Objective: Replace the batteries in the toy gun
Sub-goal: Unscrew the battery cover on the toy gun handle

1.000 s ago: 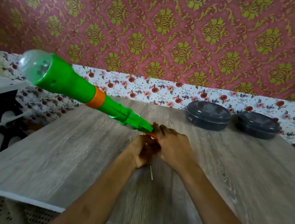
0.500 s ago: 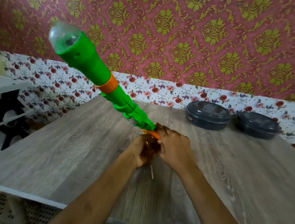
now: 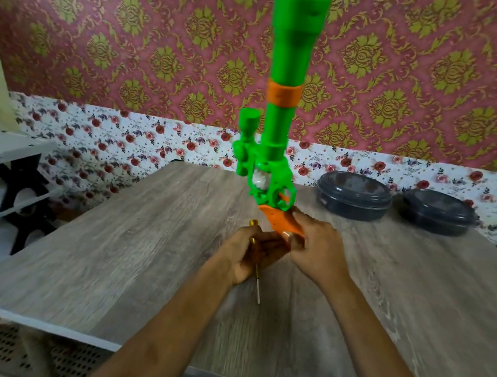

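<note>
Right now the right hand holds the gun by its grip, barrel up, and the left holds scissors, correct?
No: in the head view the left hand holds a screwdriver, not scissors. The right hand does hold the gun by its grip, barrel up.

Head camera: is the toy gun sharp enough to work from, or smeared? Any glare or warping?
Head view: the toy gun is motion-blurred, worst at the barrel top, which the frame crops; the orange grip held by the right hand and the screwdriver in the left hand read sharper. Head view: wide-lens warping looks mild across the table; light is soft, no glare.
</note>
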Demonstrator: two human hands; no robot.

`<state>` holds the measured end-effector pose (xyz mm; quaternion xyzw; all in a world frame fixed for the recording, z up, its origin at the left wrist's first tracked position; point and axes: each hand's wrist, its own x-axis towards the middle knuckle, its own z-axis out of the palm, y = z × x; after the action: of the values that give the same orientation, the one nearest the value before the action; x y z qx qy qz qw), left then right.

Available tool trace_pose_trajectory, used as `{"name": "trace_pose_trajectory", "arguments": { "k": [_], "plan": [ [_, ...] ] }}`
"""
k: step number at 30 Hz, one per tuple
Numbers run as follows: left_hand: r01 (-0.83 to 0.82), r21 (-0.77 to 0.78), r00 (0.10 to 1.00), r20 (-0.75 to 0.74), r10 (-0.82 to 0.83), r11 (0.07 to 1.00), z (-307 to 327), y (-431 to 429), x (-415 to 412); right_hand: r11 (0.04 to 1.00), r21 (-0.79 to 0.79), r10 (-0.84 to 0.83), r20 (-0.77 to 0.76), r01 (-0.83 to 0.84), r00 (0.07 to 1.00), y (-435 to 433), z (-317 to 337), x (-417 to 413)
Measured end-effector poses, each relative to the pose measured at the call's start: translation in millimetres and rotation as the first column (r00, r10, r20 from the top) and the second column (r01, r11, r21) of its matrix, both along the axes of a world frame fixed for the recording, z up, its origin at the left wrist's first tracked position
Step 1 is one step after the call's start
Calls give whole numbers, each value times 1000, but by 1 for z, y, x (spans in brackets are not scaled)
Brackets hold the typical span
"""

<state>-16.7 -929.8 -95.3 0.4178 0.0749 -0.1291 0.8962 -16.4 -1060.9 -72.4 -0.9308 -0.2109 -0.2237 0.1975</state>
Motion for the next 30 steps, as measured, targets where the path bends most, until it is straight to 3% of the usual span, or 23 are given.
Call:
{"name": "trace_pose_trajectory", "arguments": {
  "k": [4,8,11,13,16,17,19,24,30],
  "plan": [
    [16,38,1000,20,-17,999,-3,-4,2,955,295,28,-132,12,991,-19,-11,15],
    [-32,116,998,59,25,993,0,-6,2,749,663,213,-214,-19,953,-27,-27,20],
    [-227,146,960,200,196,963,-1,-10,3,576,817,323,-222,-5,920,-31,-37,17],
    [-444,274,851,428,305,853,-1,-12,-3,468,881,374,-267,68,888,-32,-42,19],
    [-766,445,572,801,177,464,1,-10,-15,354,912,415,-350,205,840,-32,-51,23],
    [-819,453,513,854,93,353,2,-9,-17,350,908,418,-371,230,829,-32,-52,23],
    [-871,435,442,897,-25,226,2,-8,-20,346,906,428,-382,243,819,-32,-55,23],
    [-957,245,240,969,-51,155,-5,-9,-24,374,915,457,-326,154,828,-34,-60,25],
    [-978,174,160,980,-121,117,-5,-12,-29,375,918,461,-305,128,834,-34,-62,27]
  ]
}}
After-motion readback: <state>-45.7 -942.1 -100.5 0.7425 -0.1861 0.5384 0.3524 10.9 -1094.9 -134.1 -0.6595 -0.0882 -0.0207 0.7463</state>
